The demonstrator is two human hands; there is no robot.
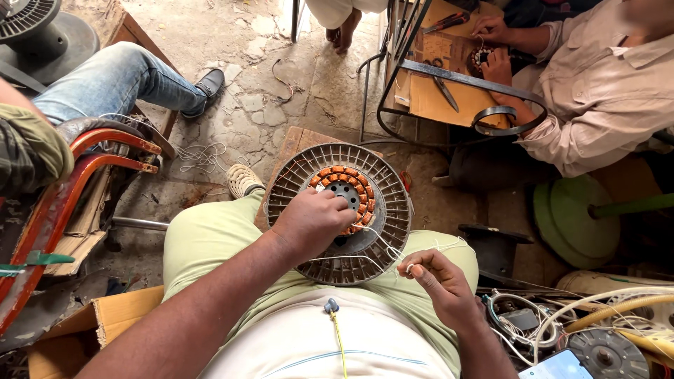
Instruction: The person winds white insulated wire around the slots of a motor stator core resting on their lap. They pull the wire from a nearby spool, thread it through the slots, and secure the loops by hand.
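A round grey metal fan motor housing (379, 179) with slotted rim rests on my lap, on light green trousers. In its middle sits a ring of orange copper windings (349, 184). My left hand (309, 221) lies on the housing, fingers closed over the lower left part of the winding ring. My right hand (439, 281), below and right of the housing, pinches a thin white thread or wire (393, 251) that runs back to the windings.
Another person (597, 84) at the top right works on a small winding over a cardboard-covered metal stand (449, 74). A person's leg in jeans (119, 77) is at the upper left beside a red metal chair frame (98, 151). Motor parts and wires (562, 330) lie at the lower right.
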